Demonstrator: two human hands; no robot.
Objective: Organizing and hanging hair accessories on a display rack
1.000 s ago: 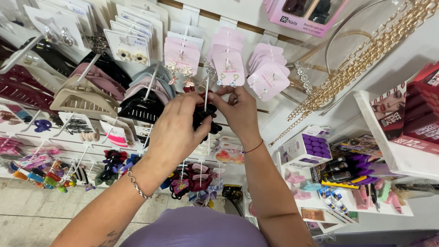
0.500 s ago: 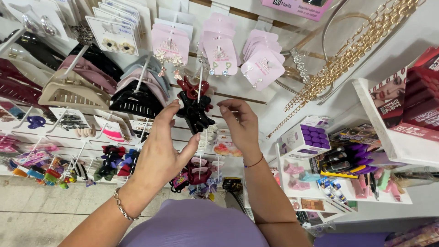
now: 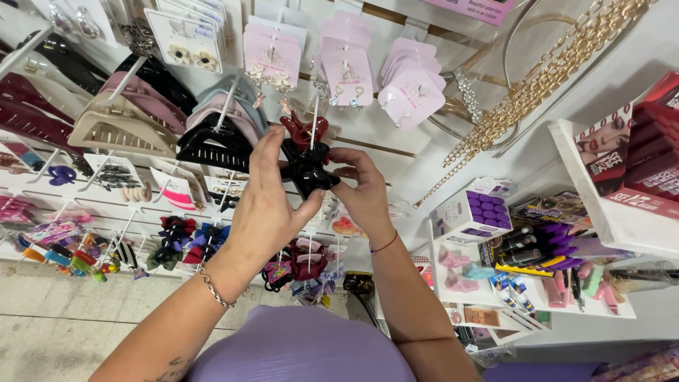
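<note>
Both hands work at the display hook: the left hand [image 3: 265,205] grips a black claw clip [image 3: 305,173] in its fingers, the right hand [image 3: 364,191] pinching beside it. It looks mid-hanging; seating it calls for steady alignment.

A white slatted display wall [image 3: 424,152] fills the view, hung with pegs of pink earring cards [image 3: 346,74], large hair claws [image 3: 117,124] and gold chains [image 3: 537,85]. To the right, white shelves [image 3: 608,219] carry red boxes [image 3: 647,163] and cosmetics. Pale floor tiles [image 3: 64,318] show at lower left under bright, even light.
</note>
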